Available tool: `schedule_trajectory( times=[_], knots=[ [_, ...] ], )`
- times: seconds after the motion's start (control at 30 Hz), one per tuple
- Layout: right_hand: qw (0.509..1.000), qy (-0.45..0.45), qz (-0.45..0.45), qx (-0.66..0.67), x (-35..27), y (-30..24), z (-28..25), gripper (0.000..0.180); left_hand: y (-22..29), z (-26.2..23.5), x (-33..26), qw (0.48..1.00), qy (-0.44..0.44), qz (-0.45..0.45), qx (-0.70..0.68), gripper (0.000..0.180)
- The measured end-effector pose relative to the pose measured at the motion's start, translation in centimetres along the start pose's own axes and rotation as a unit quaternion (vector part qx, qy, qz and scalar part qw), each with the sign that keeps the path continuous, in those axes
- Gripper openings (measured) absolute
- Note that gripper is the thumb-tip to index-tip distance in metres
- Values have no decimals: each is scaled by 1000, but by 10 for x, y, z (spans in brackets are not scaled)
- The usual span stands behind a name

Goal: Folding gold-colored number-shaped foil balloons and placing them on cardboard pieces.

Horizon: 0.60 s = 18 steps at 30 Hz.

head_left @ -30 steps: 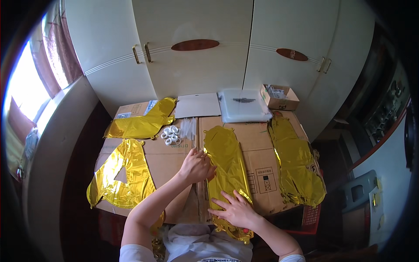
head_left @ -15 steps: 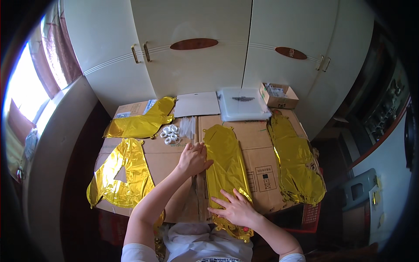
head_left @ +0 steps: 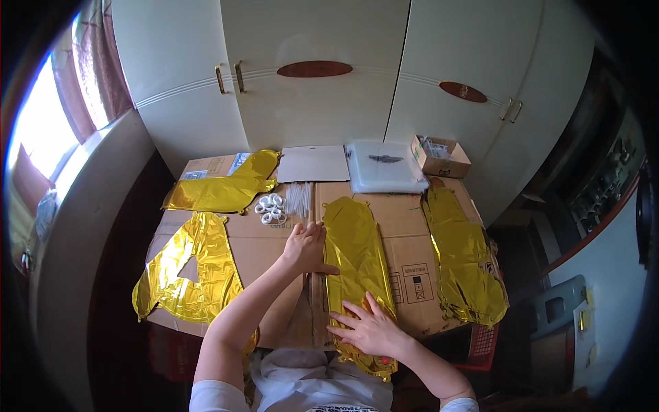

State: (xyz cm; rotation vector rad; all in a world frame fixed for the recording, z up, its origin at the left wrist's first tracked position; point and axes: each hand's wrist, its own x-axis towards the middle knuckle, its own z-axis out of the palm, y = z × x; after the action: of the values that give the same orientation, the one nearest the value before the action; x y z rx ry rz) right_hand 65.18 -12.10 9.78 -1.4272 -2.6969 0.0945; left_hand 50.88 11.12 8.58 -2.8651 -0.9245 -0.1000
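Note:
A long flat gold foil balloon lies lengthwise before me, its lower end hanging past the near table edge. My right hand rests on its lower part with the fingers spread flat. My left hand is at its left edge, farther up; the thumb reaches onto the foil and the fingers lie beside the edge, apart from the thumb. Neither hand holds anything. To the left lie an A-shaped gold foil balloon and, behind it, a bent gold foil balloon. Another gold foil balloon lies on the right.
Flattened cardboard covers the table. Near its middle are several white ribbon rolls and a bundle of clear straws. At the back are a grey-white board, a stack of clear plastic bags and a small open box.
My left thumb has slid slightly lower and farther onto the long balloon's edge. My right hand stays nearly in place. The whole view has shifted a little.

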Motion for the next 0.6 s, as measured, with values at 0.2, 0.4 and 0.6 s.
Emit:
schedule_trajectory(
  times=[0.2,0.4,0.6],
  knots=[
    [983,133,-3,129,30,37,-5,29,1,6,0,1000,12,-10,-8,123],
    [988,150,26,-27,72,74,8,22,-2,11,-3,999,53,-1,-2,117],
    [989,117,-24,-83,69,70,5,26,-5,20,0,998,56,-6,-19,114]
  ],
)
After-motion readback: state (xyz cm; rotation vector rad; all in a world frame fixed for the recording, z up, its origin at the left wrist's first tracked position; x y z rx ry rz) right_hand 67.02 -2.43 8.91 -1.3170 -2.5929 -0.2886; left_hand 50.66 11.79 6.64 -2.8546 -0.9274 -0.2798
